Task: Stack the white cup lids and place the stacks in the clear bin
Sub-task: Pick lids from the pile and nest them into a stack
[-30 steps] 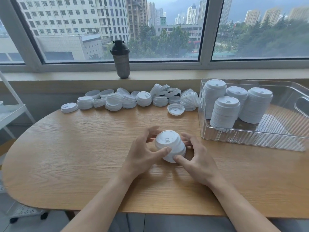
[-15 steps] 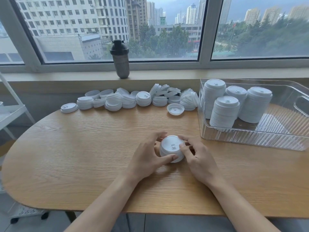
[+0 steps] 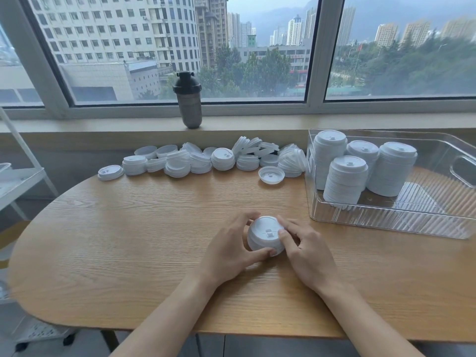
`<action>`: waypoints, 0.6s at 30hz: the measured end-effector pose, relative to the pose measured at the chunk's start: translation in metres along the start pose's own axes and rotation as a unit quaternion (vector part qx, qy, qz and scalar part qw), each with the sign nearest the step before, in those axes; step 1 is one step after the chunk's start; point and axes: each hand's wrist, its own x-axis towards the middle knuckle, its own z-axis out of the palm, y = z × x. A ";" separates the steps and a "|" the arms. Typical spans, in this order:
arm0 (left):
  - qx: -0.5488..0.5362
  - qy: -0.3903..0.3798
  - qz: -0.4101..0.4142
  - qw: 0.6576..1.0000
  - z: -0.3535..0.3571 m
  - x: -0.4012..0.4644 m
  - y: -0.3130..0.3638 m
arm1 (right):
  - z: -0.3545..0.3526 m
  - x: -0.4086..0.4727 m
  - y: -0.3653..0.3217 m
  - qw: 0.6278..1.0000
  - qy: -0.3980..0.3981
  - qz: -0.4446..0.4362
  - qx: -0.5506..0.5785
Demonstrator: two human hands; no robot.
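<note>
Near the middle of the wooden bench (image 3: pixel 128 240), a short stack of white cup lids (image 3: pixel 265 237) sits between both hands. The left hand (image 3: pixel 231 249) curls round the stack's left side, its thumb lying along the near lower edge and its fingers wrapped over the far side. The right hand (image 3: pixel 307 249) grips the right side, with one fingertip resting on the top lid near its rim and the other fingers bent against the wall of the stack.

Along the far edge of the bench, under the window sill, lies a long jumble of loose lids (image 3: pixel 206 159), some in small piles, some tipped on edge, and one single lid (image 3: pixel 271 175) lying upside down just in front of the row. To the right stands the clear bin (image 3: pixel 386 222), holding four tall lid stacks (image 3: pixel 345 182) upright and close together at its left end. A dark shaker bottle (image 3: pixel 190 104) stands on the sill behind the lids. A white shelf (image 3: pixel 18 179) shows at the left edge.
</note>
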 end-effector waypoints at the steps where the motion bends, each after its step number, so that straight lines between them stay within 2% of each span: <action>1: 0.001 -0.003 0.001 1.000 0.000 0.000 0.000 | 0.000 0.000 0.000 1.000 -0.002 0.001 0.008; 6: -0.001 -0.020 -0.019 1.000 -0.001 -0.001 0.002 | -0.002 -0.003 -0.001 0.999 -0.040 -0.005 0.014; 9: 0.004 -0.028 -0.025 0.999 -0.002 -0.001 0.004 | -0.001 -0.004 0.000 0.997 -0.055 -0.025 -0.039; 18: -0.087 -0.057 -0.046 0.994 -0.010 -0.001 0.002 | 0.001 -0.004 0.003 0.997 -0.001 -0.013 -0.082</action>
